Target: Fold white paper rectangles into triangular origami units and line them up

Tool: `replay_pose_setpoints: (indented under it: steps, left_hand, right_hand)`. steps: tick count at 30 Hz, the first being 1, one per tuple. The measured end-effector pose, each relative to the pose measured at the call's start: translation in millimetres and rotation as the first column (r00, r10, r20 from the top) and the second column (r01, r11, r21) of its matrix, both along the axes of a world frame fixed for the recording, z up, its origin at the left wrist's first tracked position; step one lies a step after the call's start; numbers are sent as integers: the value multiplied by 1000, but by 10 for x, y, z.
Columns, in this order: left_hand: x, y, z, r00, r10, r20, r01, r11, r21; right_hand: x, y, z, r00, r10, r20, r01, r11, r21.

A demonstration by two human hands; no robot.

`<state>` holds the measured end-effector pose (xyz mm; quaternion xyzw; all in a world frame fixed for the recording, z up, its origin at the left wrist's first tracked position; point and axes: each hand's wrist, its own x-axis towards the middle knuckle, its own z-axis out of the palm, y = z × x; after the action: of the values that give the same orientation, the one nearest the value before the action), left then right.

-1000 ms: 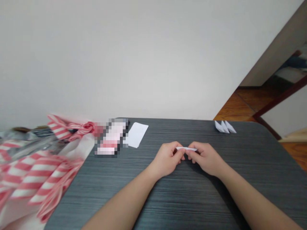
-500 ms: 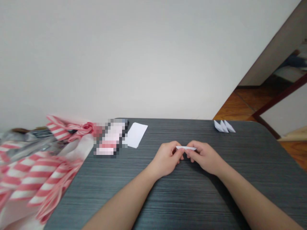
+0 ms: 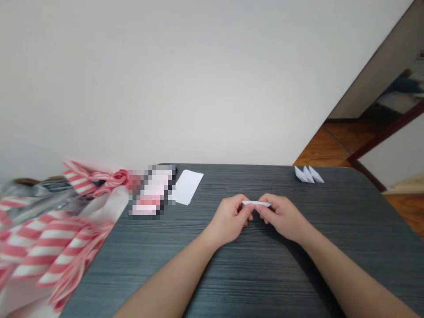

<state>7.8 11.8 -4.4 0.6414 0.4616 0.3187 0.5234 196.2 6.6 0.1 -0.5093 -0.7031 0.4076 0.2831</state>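
Note:
A small folded piece of white paper is pinched between my two hands, just above the dark table. My left hand grips its left part, with the thumb on the near side. On the other side my right hand holds the right part, thumb also toward me. The thumbs nearly meet at the paper's middle. Fingers cover much of the paper, so its full shape is hidden. Toward the table's far right lie folded white paper pieces in a row, pointed at their ends.
White paper sheets lie at the far left of the table, beside a pixelated, phone-like rectangle. Red-and-white striped cloth is heaped left of the table. A pale wall stands behind, and wooden floor shows at right.
The hands and the folded paper stay almost in place. The whole view shifts very slightly.

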Motion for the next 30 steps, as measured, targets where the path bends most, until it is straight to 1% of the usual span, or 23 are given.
replay_pose_setpoints:
  steps: [3, 6, 13, 17, 21, 26, 28, 30]
  left_hand:
    - [-3, 9, -46, 999, 22, 48, -21, 999, -24]
    - [-4, 16, -78, 997, 29, 75, -26, 999, -46]
    - [2, 27, -16, 986, 62, 157, -44, 992, -120]
    - [-10, 32, -12, 986, 76, 152, -57, 991, -124]
    - [-8, 36, -24, 983, 87, 162, -67, 990, -126]
    - [6, 35, -10, 975, 102, 196, -79, 989, -122]
    - [5, 35, -3, 979, 96, 178, -75, 990, -119]
    - [-1, 34, -1, 989, 64, 134, -49, 992, -112]
  right_hand:
    - [19, 7, -17, 999, -35, -21, 34, 999, -31]
    - [34, 10, -5, 999, -41, -11, 41, 999, -30]
    - [29, 11, -2, 998, -58, 23, 58, 998, 3]
    - [26, 6, -43, 996, -82, -17, 82, 997, -9]
    - [38, 10, -56, 997, -58, -55, 55, 996, -65]
    - [43, 8, -13, 999, -40, -11, 40, 999, -17]
    - [39, 2, -3, 1000, -11, 6, 11, 1000, -3]
    - [34, -2, -5, 1000, 6, 13, -6, 1000, 4]
